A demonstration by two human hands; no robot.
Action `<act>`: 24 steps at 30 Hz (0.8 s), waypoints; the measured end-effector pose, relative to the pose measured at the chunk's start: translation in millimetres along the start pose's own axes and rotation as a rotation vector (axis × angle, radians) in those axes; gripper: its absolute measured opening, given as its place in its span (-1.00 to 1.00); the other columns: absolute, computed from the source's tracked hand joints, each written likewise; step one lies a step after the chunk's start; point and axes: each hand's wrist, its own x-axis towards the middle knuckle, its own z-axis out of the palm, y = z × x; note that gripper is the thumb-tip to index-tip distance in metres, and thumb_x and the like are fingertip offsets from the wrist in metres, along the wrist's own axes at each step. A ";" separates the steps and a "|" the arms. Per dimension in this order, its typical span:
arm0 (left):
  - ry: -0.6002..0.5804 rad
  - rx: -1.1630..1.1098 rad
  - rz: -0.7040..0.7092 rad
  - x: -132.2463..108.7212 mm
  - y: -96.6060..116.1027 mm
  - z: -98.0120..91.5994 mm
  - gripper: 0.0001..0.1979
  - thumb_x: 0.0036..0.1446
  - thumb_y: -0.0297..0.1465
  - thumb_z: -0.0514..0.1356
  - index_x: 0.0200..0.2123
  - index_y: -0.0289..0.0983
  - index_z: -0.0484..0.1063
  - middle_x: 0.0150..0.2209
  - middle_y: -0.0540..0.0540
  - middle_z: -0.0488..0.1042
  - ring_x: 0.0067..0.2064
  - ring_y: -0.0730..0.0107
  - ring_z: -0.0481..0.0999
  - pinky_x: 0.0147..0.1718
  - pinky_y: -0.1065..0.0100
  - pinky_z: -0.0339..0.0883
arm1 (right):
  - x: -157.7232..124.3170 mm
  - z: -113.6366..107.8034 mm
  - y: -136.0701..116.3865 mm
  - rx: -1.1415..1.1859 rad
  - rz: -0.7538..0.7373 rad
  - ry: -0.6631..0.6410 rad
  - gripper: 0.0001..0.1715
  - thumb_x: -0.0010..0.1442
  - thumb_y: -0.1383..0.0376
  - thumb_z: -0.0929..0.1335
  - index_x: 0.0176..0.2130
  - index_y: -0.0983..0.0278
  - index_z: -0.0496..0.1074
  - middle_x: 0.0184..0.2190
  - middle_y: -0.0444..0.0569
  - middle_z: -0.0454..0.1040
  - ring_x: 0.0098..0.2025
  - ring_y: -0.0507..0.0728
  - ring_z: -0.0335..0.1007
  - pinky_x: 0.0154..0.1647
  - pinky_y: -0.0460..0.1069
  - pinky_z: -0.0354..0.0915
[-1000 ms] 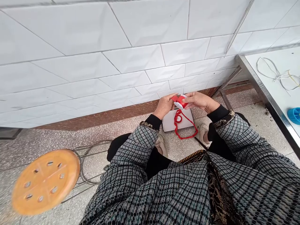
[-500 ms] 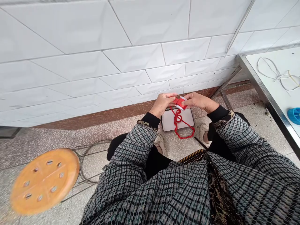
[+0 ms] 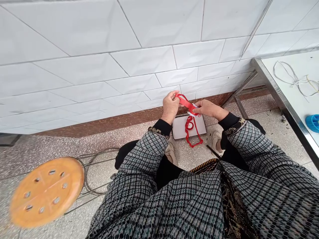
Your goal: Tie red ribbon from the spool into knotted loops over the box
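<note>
My right hand (image 3: 208, 109) grips a spool (image 3: 195, 109) with white rims and red ribbon wound on it. A flat stretch of red ribbon (image 3: 185, 102) runs from the spool up to my left hand (image 3: 171, 105), whose fingers are closed on it. Below both hands, a shallow box (image 3: 179, 127) with a pale surface and dark edges lies on the floor between my feet. Loose red ribbon (image 3: 187, 135) hangs or lies in a twisted loop over the box, reaching past its near edge.
An orange round stool (image 3: 47, 192) with holes and metal legs is at left. To the right stands a metal-edged table (image 3: 294, 66) bearing a white cord (image 3: 295, 79) and a blue plastic basket (image 3: 313, 122). A tiled wall (image 3: 149, 63) rises ahead. A dark stick (image 3: 213, 151) lies near my right shoe.
My left hand has moved up and left, away from the spool, drawing the ribbon out between the hands. The loose loop below has narrowed. My right hand stays nearly in place.
</note>
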 end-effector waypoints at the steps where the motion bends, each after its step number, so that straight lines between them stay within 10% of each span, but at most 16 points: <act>1: 0.020 -0.011 0.003 -0.5 0.8 0.1 -0.57 0.17 -0.58 0.08 0.08 -0.28 0.50 -0.37 0.01 0.54 -0.48 0.49 0.55 -0.45 0.44 0.52 | 0.6 0.3 -0.2 -0.056 0.009 0.022 -0.78 0.21 0.31 0.47 -0.47 0.28 0.55 -0.59 -0.13 0.53 -0.52 0.04 0.45 -0.36 -0.06 0.28; 15: -0.054 0.154 0.446 -35.1 -24.7 16.4 -0.54 0.24 -0.61 0.20 0.17 -0.21 0.50 -0.56 0.18 0.34 -0.59 0.61 0.22 -0.42 0.48 0.35 | 27.9 4.2 16.6 0.152 0.133 0.278 -0.86 0.27 0.31 0.45 -0.35 0.28 0.51 -0.60 -0.16 0.51 -0.49 0.05 0.52 -0.43 -0.12 0.27; 24: -0.049 0.318 0.566 -39.6 -34.5 23.9 -0.49 0.24 -0.54 0.23 0.26 -0.23 0.43 -0.39 0.05 0.64 -0.42 0.53 0.52 -0.20 0.43 0.51 | 20.9 10.3 4.3 0.708 0.157 0.261 -0.65 0.48 0.25 0.30 -0.34 0.30 0.52 -0.46 -0.10 0.60 -0.52 0.02 0.51 -0.33 -0.09 0.46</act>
